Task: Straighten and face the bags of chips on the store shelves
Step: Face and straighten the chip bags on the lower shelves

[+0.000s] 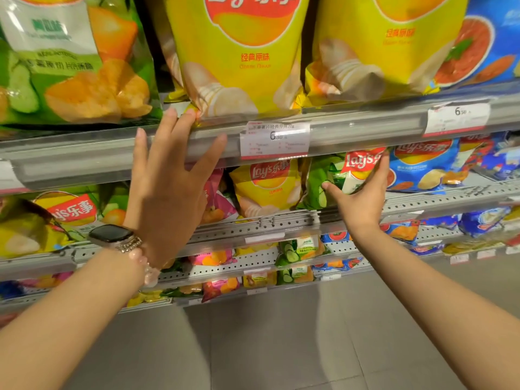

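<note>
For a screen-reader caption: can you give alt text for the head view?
A person's right hand grips a small green chip bag on the second shelf, while the open left hand touches the bottom corner of a large yellow chip bag on the top shelf. A smartwatch sits on the left wrist.

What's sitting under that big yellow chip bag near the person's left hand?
The big yellow bag stands on a grey shelf edge carrying a price tag. The left hand fingertips touch its bottom corner. Smaller bags sit on the shelf below; what lies behind it is hidden.
</note>
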